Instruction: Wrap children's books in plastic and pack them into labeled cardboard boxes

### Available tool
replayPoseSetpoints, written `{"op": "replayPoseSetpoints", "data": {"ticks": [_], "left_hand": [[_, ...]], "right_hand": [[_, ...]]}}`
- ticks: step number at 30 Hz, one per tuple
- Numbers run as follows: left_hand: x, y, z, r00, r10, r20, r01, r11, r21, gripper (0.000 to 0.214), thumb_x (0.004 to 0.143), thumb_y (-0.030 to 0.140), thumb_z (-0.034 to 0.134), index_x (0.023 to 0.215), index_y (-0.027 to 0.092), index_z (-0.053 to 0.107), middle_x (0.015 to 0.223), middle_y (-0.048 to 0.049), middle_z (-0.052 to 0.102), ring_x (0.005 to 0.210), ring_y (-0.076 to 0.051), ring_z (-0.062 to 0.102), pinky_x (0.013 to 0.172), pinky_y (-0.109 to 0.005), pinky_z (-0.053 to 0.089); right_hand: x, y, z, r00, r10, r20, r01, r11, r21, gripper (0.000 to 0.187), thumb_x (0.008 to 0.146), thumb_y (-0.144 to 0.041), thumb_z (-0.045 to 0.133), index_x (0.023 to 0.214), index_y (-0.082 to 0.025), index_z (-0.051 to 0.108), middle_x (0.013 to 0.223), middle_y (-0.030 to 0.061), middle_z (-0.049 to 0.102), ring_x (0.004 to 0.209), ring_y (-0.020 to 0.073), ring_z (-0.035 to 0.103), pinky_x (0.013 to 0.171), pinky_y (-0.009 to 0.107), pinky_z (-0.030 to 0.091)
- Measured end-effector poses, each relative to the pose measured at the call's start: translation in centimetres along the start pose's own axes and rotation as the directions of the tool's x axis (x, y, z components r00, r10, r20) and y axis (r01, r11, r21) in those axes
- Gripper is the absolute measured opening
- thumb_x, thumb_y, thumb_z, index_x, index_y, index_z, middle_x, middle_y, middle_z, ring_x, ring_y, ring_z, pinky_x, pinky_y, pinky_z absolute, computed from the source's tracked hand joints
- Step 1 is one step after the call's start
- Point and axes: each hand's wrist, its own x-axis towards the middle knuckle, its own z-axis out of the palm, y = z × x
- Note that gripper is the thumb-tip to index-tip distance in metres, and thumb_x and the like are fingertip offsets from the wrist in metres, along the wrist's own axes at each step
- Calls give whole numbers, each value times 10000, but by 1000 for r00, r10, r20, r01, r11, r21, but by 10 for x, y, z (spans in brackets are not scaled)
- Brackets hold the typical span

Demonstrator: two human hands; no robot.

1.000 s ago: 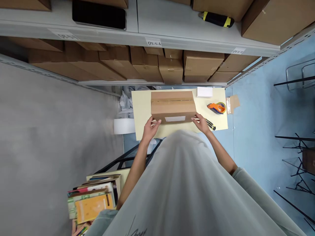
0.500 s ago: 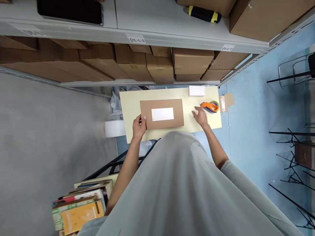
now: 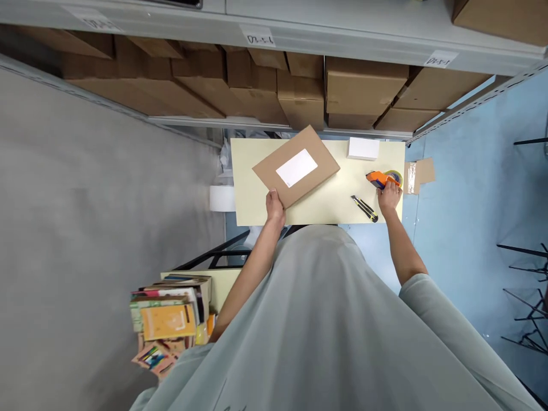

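Observation:
My left hand [image 3: 275,208] grips the near corner of a flat brown cardboard box [image 3: 274,171], thumb on top. A white label [image 3: 297,168] sits on its upper face. The box is turned at an angle above the cream table [image 3: 252,205]. At the table's right end my right hand [image 3: 389,197] is closed on an orange and blue tape dispenser [image 3: 379,178]; part of its tape roll shows behind the fingers. Just left of that hand lies a black and yellow utility knife [image 3: 365,209].
A small white box [image 3: 363,148] rests at the table's back edge. Behind it, a metal shelf [image 3: 308,34] holds several cardboard boxes [image 3: 366,85]. Books and envelopes [image 3: 171,319] are piled at lower left. A taped cardboard piece [image 3: 419,176] is past the table's right edge.
My left hand has turned the cardboard box from straight to slanted, its right side swung away from me. My right hand has moved right and taken hold of the tape dispenser. The knife now shows.

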Motion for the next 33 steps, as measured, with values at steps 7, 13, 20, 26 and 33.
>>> {"op": "replayPoseSetpoints", "data": {"ticks": [7,13,20,26,33], "left_hand": [[-3,-4,-30,986,-107,-130,101,993,-55,516,971,693,662,1234,257,746,1458,-168,761,1369,-297,748,1059,-461,665],[-17,-9,-37,977,-96,-189,88,995,-46,353,855,528,747,1038,229,786,1347,-144,811,1290,-278,770,1058,-448,666],[-24,4,-28,986,-135,-96,125,987,-104,326,866,453,782,1094,221,803,1366,-149,806,1262,-269,780,1109,-479,660],[-15,18,-31,989,-74,126,80,996,-40,726,928,620,849,1544,301,635,1528,-140,747,1408,-288,739,1143,-448,632],[1,23,-46,994,103,44,-109,977,182,876,780,620,1024,1453,196,657,1492,-183,746,1387,-305,729,1235,-441,590]], "right_hand": [[1,1,-8,999,19,-29,-19,1000,3,509,1014,-353,637,1429,-60,618,1417,330,693,1360,445,578,1218,630,409],[-1,-51,-21,980,-171,-100,186,966,178,525,1090,-422,574,1506,-102,601,1497,285,652,1463,432,565,1288,673,422],[36,-160,0,878,-474,71,317,685,656,817,997,-509,701,1712,-186,471,1664,186,634,1520,392,590,1262,659,536],[5,-176,28,904,-428,6,302,646,701,754,986,-499,684,1666,-217,517,1577,180,704,1440,397,654,1215,685,590],[-86,-166,45,932,-360,35,193,577,794,654,1056,-618,590,1573,-217,575,1618,220,643,1420,363,678,1117,589,695]]}}
